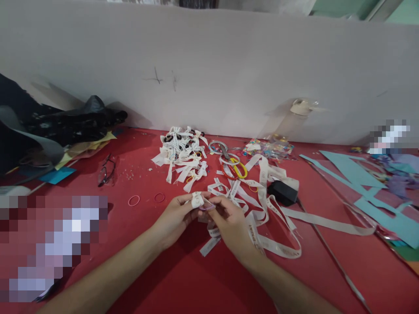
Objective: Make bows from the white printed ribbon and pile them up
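Your left grip point(175, 218) pinches limp-looking white fabric ribbon point(197, 200) safely by its fold, your right grip point(233, 221) a stretchy-looking purple loop point(207, 207), near yellow-handled scissors point(233, 162).

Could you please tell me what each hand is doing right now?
Left hand: closed, fingers pinching the white ribbon.
Right hand: closed, fingers at the lilac band; exact grip unclear.

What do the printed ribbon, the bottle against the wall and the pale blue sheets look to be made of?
The printed ribbon: thin woven fabric, probably synthetic; it curls softly. The bottle: clear, smooth plastic or possibly glass, since the wall shows through, with an opaque, pale lid, likely plastic. The pale blue sheets: matte paper or thin foam, lying flat with crisp edges.
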`<action>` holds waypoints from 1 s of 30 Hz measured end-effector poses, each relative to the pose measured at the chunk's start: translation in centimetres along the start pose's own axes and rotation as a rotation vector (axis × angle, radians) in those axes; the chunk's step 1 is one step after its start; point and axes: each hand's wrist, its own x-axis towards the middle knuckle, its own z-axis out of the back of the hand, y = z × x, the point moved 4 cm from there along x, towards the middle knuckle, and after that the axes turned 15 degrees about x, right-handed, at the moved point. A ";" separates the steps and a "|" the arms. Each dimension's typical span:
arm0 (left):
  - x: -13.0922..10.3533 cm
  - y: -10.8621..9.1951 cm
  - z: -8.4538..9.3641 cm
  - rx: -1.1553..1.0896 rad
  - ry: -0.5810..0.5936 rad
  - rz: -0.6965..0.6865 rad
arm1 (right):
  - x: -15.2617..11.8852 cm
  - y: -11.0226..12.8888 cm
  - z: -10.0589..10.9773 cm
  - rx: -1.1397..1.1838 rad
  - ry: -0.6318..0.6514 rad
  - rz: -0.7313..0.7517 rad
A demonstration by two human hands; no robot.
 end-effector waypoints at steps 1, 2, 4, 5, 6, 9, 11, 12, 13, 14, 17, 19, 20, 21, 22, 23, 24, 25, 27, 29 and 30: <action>0.0 0.1 0.0 0.010 -0.005 0.002 | 0.1 0.0 0.1 -0.015 -0.001 0.024; 0.1 0.1 0.0 0.016 -0.011 0.003 | 0.1 0.1 0.1 -0.035 -0.007 0.061; 0.1 0.2 0.0 0.018 -0.020 0.001 | 0.1 0.3 0.2 -0.071 -0.014 0.135; 0.1 0.3 0.0 0.013 -0.023 0.003 | 0.1 0.4 0.2 -0.074 -0.011 0.153; 0.1 0.3 0.0 0.007 -0.025 0.009 | 0.1 0.4 0.2 -0.063 -0.006 0.154; 0.0 0.5 -0.2 -0.021 -0.039 0.030 | 0.0 0.3 0.2 -0.011 -0.023 0.109; -0.1 0.6 -0.3 -0.050 -0.056 0.026 | 0.0 0.3 0.2 -0.018 -0.043 0.102; -0.1 0.6 -0.4 -0.065 -0.067 0.019 | -0.1 0.4 0.1 -0.028 -0.040 0.106; -0.1 0.7 -0.4 -0.079 -0.075 0.014 | -0.1 0.5 0.0 -0.032 -0.030 0.112; -0.1 0.7 -0.5 -0.093 -0.083 0.011 | -0.1 0.5 -0.1 -0.029 -0.015 0.116; -0.2 0.9 -0.6 -0.128 -0.114 0.011 | -0.1 0.7 -0.5 0.002 0.005 0.102; -0.3 1.0 -0.7 -0.139 -0.129 0.010 | -0.1 0.8 -0.6 0.005 0.005 0.094; -0.3 1.0 -0.7 -0.139 -0.134 0.010 | -0.1 0.9 -0.6 0.003 0.001 0.093; -0.4 1.1 -0.8 -0.138 -0.137 0.011 | -0.1 0.9 -0.6 0.002 -0.006 0.095; -0.4 1.1 -0.8 -0.137 -0.140 0.012 | -0.1 0.9 -0.6 0.000 -0.013 0.098; -0.4 1.2 -0.8 -0.138 -0.146 0.014 | -0.1 0.9 -0.5 -0.008 -0.020 0.106; -0.4 1.2 -0.8 -0.140 -0.151 0.018 | -0.1 0.9 -0.4 -0.022 -0.025 0.120; -0.4 1.3 -0.8 -0.143 -0.156 0.018 | -0.1 0.9 -0.4 -0.045 -0.023 0.140; -0.4 1.3 -0.8 -0.135 -0.155 0.012 | -0.2 0.9 -0.3 -0.122 0.000 0.187; -0.4 1.4 -0.8 -0.112 -0.149 0.005 | -0.3 0.8 -0.4 -0.216 0.032 0.238; -0.4 1.4 -0.8 -0.100 -0.147 0.001 | -0.4 0.8 -0.4 -0.261 0.047 0.266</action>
